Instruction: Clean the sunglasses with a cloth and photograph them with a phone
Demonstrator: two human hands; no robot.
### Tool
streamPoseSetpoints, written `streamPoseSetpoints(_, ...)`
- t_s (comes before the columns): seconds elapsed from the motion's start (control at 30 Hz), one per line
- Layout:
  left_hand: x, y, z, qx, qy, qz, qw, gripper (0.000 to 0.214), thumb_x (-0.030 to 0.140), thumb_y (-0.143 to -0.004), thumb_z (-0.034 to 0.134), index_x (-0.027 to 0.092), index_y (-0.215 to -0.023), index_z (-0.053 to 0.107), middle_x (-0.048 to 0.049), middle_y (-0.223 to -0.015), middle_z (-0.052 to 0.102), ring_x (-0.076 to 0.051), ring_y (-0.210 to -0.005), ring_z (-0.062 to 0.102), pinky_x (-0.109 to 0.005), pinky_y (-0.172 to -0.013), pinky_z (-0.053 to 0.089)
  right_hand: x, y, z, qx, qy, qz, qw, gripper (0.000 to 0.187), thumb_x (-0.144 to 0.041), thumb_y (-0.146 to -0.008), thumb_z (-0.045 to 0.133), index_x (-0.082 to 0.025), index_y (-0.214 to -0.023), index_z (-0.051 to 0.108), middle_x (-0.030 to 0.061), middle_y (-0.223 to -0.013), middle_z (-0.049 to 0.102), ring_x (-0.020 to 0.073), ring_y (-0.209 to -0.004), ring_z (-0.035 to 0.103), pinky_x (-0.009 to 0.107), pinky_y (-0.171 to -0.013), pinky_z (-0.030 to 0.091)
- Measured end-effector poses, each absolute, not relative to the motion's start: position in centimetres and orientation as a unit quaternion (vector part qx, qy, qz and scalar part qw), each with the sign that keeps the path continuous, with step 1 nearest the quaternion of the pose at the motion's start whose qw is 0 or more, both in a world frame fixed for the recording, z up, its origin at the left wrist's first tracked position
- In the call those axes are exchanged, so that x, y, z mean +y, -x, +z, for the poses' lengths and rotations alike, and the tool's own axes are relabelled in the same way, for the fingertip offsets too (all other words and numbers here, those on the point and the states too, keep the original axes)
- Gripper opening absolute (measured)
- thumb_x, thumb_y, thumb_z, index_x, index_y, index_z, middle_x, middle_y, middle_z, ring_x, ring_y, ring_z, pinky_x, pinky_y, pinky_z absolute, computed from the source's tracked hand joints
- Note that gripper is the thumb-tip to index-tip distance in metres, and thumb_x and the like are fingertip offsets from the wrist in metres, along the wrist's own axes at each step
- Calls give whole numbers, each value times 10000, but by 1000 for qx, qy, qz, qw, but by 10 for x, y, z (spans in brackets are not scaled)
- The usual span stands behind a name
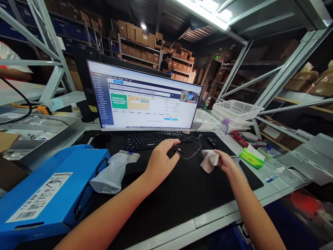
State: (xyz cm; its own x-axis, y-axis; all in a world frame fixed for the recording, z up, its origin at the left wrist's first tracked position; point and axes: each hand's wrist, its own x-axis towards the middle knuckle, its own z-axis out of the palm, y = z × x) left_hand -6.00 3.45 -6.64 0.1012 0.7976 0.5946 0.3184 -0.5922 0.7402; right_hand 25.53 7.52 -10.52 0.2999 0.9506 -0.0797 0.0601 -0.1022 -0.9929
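At the far left, the box [49, 194] lies with the bag [110, 175] just beside its right side, and a sweep of the left forearm could drag the limp bag along. The left hand [165, 152] has thumb and fingers clamped on a dark part of the glasses [193, 147], which sit just beyond the fingertips, in front of the keyboard [153, 138]; whether they touch the mat [182, 194] I cannot tell. Because the hold is at one end only, a slack pinch could let them twist or drop, and a careless dip could knock a lens on the keys or the mouse [211, 142]. Further right, the cloth [208, 161] hangs bunched from the right hand [225, 161], its fingertips together on one edge; a loose fold could snag the thin rim, and grit in it, if any, could scratch. As for looks, the glasses run from a thick, dark piece at the left hand to clear lenses with fine rims on the right; they seem light and easily bent, and any smudges are too small to make out.
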Motion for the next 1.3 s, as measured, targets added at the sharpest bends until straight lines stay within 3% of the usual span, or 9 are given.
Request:
streamPoseSetpoints(0.1,37,60,-69,395,-700,549,229,280,217,-902,587,196,-1157,701,-70,-1213,722,-229,-1145,656,-370,-1072,479,71,-229,-108,-380,567,463,565,204,-353,-872,667,-157,-818,678,78,-766,718,211,-672,690,314,-621,580)
streamPoseSetpoints(0.27,43,58,-74,400,-672,572,247,294,196,-884,589,197,-1159,694,-70,-1202,723,-224,-1124,672,-357,-1045,498,37,-163,-99,-385,428,510,639,302,-466,-763,778,-204,-902,718,42,-952,757,195,-840,699,300,-774,582)
streamPoseSetpoints(0.4,46,59,-76,416,-659,578,243,335,143,-825,577,215,-1131,690,-46,-1134,742,-221,-1018,708,-363,-934,551,17,-111,-86,-505,290,559,590,292,-476,-735,839,-209,-828,765,27,-825,737,178,-736,658,292,-715,546)
streamPoseSetpoints(0.53,42,65,-76,423,-677,581,161,318,188,-830,617,207,-1145,659,-52,-1079,746,-220,-943,713,-335,-831,561,26,-81,-74,-623,274,449,580,203,-393,-750,828,-217,-845,794,37,-844,744,207,-793,657,337,-775,530)
streamPoseSetpoints(0.63,37,69,-75,409,-704,579,48,344,277,-870,658,175,-1197,625,-98,-1106,741,-242,-964,718,-342,-822,558,35,-64,-68,-590,336,341,650,82,-273,-711,818,-211,-739,772,14,-721,721,178,-681,629,297,-672,509)
streamPoseSetpoints(0.73,34,70,-74,388,-709,589,-20,318,288,-904,647,168,-1197,611,-102,-1073,747,-228,-929,725,-320,-800,559,37,-53,-62,-513,344,322,717,62,-202,-664,785,-201,-667,724,-9,-645,682,142,-582,577,254,-569,475)
streamPoseSetpoints(1.03,29,74,-66,334,-745,577,-22,410,209,-887,625,168,-1293,576,-111,-1194,721,-238,-1100,697,-343,-973,552,32,-61,-40,-403,282,465,736,341,-161,-513,903,-192,-697,617,-40,-664,636,86,-582,531,191,-563,472)
streamPoseSetpoints(1.2,32,74,-66,315,-754,574,-50,447,112,-888,585,194,-1327,570,-87,-1253,716,-209,-1162,678,-372,-1106,484,34,-77,-26,-386,272,543,695,593,-159,-454,938,-206,-621,370,-110,-537,425,40,-471,345,147,-447,354)
streamPoseSetpoints(1.3,33,75,-63,306,-767,561,-63,450,137,-906,598,219,-1348,563,-73,-1273,713,-205,-1184,670,-400,-1152,449,41,-90,-20,-371,291,586,659,693,-225,-430,961,-208,-587,286,-106,-520,393,41,-466,337,154,-421,334)
